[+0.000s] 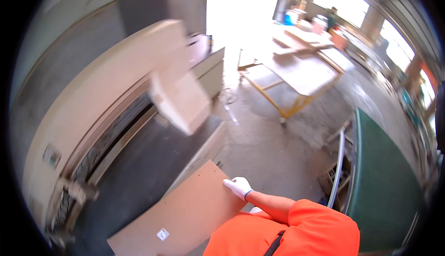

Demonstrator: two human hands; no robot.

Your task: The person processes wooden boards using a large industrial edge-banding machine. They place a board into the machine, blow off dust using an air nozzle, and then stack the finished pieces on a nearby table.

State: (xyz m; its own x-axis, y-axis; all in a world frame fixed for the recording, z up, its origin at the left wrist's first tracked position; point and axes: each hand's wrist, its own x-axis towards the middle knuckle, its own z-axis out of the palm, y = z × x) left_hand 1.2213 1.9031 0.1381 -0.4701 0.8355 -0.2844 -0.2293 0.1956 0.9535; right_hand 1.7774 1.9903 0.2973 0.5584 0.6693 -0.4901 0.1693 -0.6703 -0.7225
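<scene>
A long brown flat board (185, 209) with a small white label (162, 234) lies tilted across the lower part of the view. A few small dark holes show near its far corner. My right hand (238, 187), in a white glove with a blue cuff, is closed on the board's right edge near that corner. My left hand cannot be seen. Beyond the board's left side is the dark bed (125, 195) of a large beige machine (99, 89). Whether the board touches the bed, I cannot tell.
Ahead stands a yellow-framed cart (289, 112) bearing pale panels (308, 73). To the right is a green-topped table (384, 182) with a metal rail (337, 168) along its side. A person (332, 18) is far off near the windows. A loose strip (230, 113) lies on the floor.
</scene>
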